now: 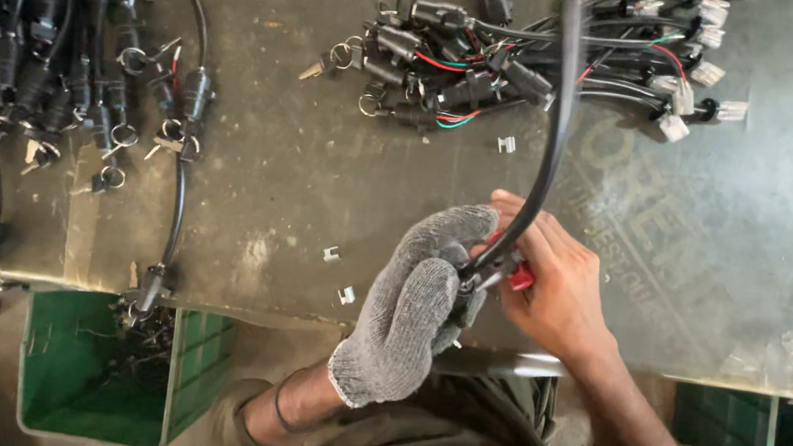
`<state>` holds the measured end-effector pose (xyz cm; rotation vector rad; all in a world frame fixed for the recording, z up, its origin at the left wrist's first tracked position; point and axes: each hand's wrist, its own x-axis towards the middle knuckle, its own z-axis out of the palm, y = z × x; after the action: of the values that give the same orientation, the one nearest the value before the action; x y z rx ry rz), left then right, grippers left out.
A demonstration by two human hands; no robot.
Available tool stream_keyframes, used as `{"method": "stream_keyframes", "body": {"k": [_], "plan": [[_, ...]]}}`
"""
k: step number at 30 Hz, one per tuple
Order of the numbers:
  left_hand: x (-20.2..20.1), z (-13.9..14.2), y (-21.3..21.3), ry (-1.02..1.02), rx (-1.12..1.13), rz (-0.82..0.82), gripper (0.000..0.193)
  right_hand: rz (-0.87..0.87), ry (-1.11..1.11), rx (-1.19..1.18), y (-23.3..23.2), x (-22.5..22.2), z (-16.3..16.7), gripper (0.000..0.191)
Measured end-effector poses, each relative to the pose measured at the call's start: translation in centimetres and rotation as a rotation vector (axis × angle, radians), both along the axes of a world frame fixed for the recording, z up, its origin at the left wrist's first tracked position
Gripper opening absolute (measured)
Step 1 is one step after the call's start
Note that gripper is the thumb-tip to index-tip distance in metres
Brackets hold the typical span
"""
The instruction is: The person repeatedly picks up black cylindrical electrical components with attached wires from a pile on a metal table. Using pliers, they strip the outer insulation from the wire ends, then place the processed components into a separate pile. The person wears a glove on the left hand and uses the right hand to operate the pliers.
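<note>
- Head view, looking straight down on a worn, stained bench (321, 183), person's torso at bottom edge.
- Left hand (417, 301) in a grey knit glove, fist closed around the lower end of a black cable (553, 141), near the front edge of the bench.
- Right hand (555, 283) bare, just beside and touching the gloved one; fingers curled onto a small red part (521, 279) at the cable end. Exact pinch hidden behind the glove, but the hand is closed on the part.
- Key relation: cable's long axis runs up and away from both hands, nearly vertical in frame, bending slightly right and leaving the top edge. The worked end sits between the two hands; left hand holds the sheath, right hand is at the tip.
- Pile of finished-looking black wire harnesses (537, 64) with white plugs and key rings, well beyond the hands, top centre-right.
- Second, bigger heap of black harnesses (35, 48) at top left, well apart from the hands.
- Small metal clips (345, 294) lie loose on the bench just left of the gloved hand; another one (505, 144) near the far pile.
- Green plastic crate (96, 368) under the bench edge at lower left, dark scraps inside; one cable hangs over its rim.
</note>
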<state>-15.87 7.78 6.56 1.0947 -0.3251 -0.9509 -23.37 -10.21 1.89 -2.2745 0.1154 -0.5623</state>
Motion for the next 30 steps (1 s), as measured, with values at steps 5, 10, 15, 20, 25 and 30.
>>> {"method": "stream_keyframes", "body": {"k": [5,10,15,20,25,30], "plan": [[-0.1,0.5,0.5,-0.103,0.106,-0.032,0.039,0.025,0.098,-0.203,-0.4,0.8,0.7,0.034],[1.6,1.5,1.6,0.055,0.055,-0.208,0.053,0.06,0.253,-0.211,-1.3,1.0,-0.1,0.042],[1.5,1.3,0.8,-0.74,0.165,-0.056,0.076,0.099,0.09,-0.025,-1.1,0.5,-0.4,0.027],[0.2,-0.3,0.4,-0.941,0.154,0.127,0.07,0.082,0.086,0.0,0.0,-0.2,-0.2,0.032],[-0.3,-0.9,0.6,-0.956,0.212,0.097,0.074,0.07,0.125,-0.038,-0.1,-0.3,-0.4,0.034],[-0.7,-0.4,0.3,-0.986,0.207,0.098,0.07,-0.032,0.258,-0.148,0.0,-1.0,-0.5,0.026]]}}
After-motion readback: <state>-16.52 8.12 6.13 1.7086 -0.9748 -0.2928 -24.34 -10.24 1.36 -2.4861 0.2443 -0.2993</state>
